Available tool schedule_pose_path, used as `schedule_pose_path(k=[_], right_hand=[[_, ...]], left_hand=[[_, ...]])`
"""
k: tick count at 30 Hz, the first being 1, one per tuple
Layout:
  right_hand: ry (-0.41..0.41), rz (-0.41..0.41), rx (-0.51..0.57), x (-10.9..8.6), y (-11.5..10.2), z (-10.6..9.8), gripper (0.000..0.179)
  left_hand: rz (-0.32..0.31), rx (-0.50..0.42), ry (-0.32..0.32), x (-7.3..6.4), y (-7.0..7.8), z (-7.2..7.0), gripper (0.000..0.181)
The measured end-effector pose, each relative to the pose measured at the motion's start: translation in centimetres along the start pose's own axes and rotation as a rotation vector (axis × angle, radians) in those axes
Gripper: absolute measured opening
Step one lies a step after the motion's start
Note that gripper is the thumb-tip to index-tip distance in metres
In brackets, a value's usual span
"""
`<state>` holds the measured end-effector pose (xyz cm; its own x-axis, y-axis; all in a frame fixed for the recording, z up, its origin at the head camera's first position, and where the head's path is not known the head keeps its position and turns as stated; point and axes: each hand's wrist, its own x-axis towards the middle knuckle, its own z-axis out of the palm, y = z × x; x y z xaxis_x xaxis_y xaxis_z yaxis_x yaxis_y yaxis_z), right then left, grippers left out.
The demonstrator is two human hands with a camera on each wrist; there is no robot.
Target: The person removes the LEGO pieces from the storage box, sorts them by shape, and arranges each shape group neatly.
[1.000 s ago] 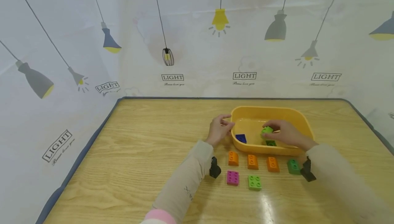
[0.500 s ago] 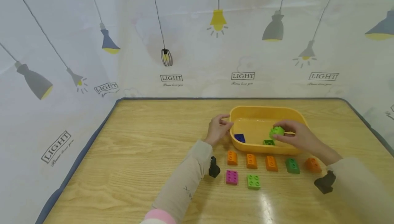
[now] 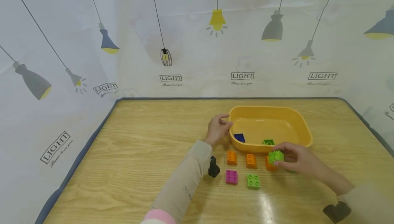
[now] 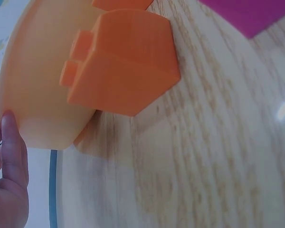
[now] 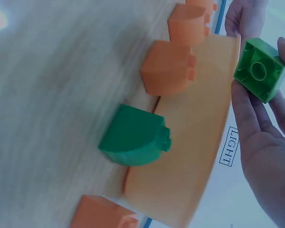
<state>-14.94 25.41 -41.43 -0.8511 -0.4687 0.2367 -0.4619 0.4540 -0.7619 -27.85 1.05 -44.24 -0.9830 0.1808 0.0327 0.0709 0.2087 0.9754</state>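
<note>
My left hand (image 3: 217,130) touches the left end of a yellow plastic tub (image 3: 271,148) with extended fingers. In the left wrist view, one straight finger (image 4: 12,147) lies against the tub's outer wall near the rim. Between thumb and fingers, my right hand (image 3: 300,159) pinches a light green toy brick (image 3: 276,157), held above the row in front of the tub. The right wrist view shows its hollow underside (image 5: 259,71). A dark blue piece (image 3: 239,137) and a green brick (image 3: 268,142) lie inside the tub.
Orange bricks (image 3: 232,158) with curved sides line the tub's front, along with a dark green one (image 5: 133,135). Nearer stand a magenta brick (image 3: 232,177) and a flat-sided light green brick (image 3: 253,181). A patterned sheet (image 3: 197,46) walls the wooden table (image 3: 147,142).
My right hand has lifted the light green brick out of the tub and brought it forward, over the front row. The left hand has stayed at the tub's end.
</note>
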Motion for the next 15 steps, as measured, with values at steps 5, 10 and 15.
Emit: schedule_pose_path(k=[5,10,15], right_hand=[[0.005,-0.047,0.003,-1.0,0.5,0.9,0.032],[-0.048,-0.044,0.022,-1.8,1.1,1.7,0.033],[-0.080,-0.006,0.056,-2.6,1.6,2.4,0.035]], left_hand=[[0.007,-0.001,-0.003,0.0,0.0,0.0,0.035],[0.006,-0.008,-0.002,0.0,-0.1,0.0,0.035],[0.008,-0.015,-0.004,0.1,-0.1,0.0,0.035]])
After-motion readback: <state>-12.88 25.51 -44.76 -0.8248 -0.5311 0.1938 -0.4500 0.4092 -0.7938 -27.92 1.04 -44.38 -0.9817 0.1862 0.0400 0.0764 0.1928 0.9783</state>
